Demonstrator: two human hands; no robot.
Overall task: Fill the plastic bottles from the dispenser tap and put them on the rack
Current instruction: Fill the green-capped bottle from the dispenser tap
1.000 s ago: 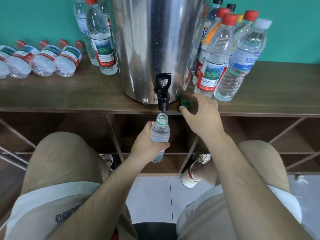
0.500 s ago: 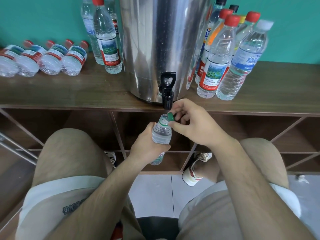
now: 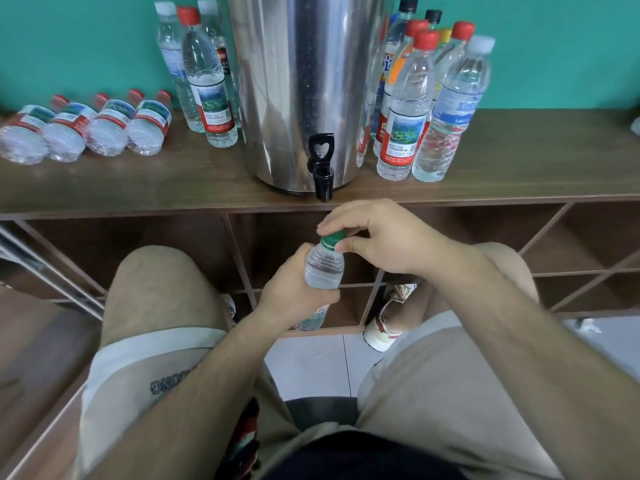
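Observation:
A small clear plastic bottle (image 3: 323, 270) full of water is held upright in front of the shelf, below the black tap (image 3: 322, 168) of the steel dispenser (image 3: 304, 81). My left hand (image 3: 294, 289) grips the bottle's body. My right hand (image 3: 377, 237) pinches the green cap (image 3: 332, 239) sitting on the bottle's neck. The bottle's lower part is hidden behind my left hand.
Several small bottles (image 3: 83, 129) lie on their sides at the left of the wooden shelf top (image 3: 519, 174). Tall bottles stand left (image 3: 207, 84) and right (image 3: 429, 98) of the dispenser. Open rack compartments (image 3: 571, 244) lie below the shelf. My knees flank the bottle.
My right hand picked the green cap off the shelf top and brought it onto the bottle's neck. The bottle came down a little, away from the tap.

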